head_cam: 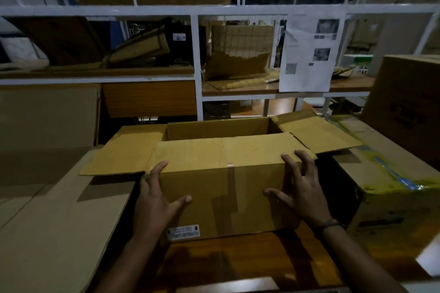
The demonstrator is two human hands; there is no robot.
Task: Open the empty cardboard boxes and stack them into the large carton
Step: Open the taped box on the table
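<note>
A brown cardboard box stands on the wooden table right in front of me, its top partly open. The near flap lies folded over the top, and the left and right flaps spread outward. My left hand holds the box's front left corner, thumb on the front face and fingers round the side. My right hand holds the front right corner, fingertips on the near flap's edge and thumb on the front face. A big carton lies open at my left, its inside hidden from here.
A taped carton with yellow and blue tape sits to the right, a taller brown box behind it. A white metal shelf rack with torn cardboard and a printed sheet stands behind the table.
</note>
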